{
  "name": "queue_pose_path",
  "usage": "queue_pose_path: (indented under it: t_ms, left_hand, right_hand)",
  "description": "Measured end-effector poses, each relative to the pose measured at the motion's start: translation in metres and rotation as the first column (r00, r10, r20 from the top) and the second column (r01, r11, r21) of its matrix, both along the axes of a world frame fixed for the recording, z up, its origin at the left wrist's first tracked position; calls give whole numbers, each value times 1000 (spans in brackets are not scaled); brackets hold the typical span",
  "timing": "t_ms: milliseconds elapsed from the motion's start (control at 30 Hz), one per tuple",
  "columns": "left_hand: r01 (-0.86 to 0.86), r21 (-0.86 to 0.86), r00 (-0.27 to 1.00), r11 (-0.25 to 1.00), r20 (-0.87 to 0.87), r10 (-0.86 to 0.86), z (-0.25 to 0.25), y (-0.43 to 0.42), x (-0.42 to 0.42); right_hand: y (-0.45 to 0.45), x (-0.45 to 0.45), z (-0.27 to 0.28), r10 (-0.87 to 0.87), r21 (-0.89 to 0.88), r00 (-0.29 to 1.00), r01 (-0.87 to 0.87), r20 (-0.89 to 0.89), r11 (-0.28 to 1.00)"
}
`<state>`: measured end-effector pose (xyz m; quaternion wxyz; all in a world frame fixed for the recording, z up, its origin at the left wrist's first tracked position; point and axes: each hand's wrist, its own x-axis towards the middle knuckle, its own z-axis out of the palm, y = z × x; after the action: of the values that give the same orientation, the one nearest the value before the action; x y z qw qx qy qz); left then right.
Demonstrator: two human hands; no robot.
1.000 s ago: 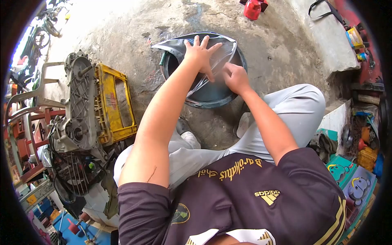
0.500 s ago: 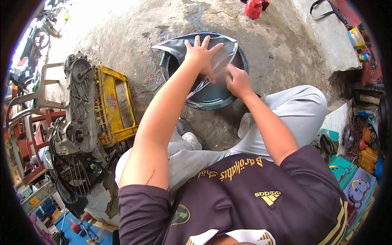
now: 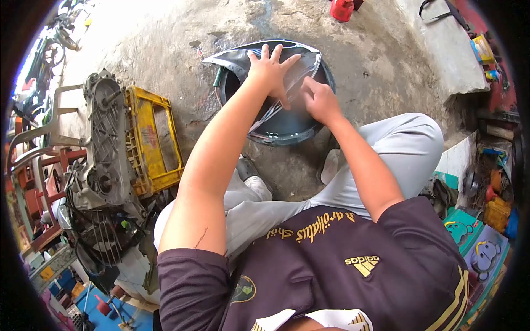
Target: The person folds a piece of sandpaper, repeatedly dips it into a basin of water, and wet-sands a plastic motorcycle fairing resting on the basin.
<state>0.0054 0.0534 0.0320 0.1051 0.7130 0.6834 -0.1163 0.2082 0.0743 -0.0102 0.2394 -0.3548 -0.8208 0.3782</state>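
Observation:
A pointed, dark body panel (image 3: 231, 59) with pale stripes, which looks like a motorcycle fairing, lies tilted across a round black basin (image 3: 290, 140). My left hand (image 3: 269, 74) is spread flat on the panel's upper part, fingers apart. At the panel's right side, my right hand (image 3: 322, 102) is closed in a fist with its knuckles close to the striped edge. Whatever it may hold is hidden, and the area beside it looks hazy. The basin's inside is dark, with a wet-looking surface near its front.
To the left, a yellow crate (image 3: 157, 140) stands beside a grey metal engine casing (image 3: 105, 138). A red container (image 3: 342, 9) sits on the concrete floor at the top. A concrete ledge (image 3: 441, 49) and boxes (image 3: 486, 254) are on the right. My bent knees flank the basin's near side.
My right hand has shifted slightly up and left along the panel. My left hand stays spread on it, and the whole view has moved a little.

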Motion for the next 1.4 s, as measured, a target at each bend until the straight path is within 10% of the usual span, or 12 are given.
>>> queue_pose_path:
  t_ms: [1400]
  left_hand:
    - [5,14,1000,1000,-7,-5,-3,-1,1]
  right_hand:
    - [-1,-2,-11,-144,-181,988,151,48,972]
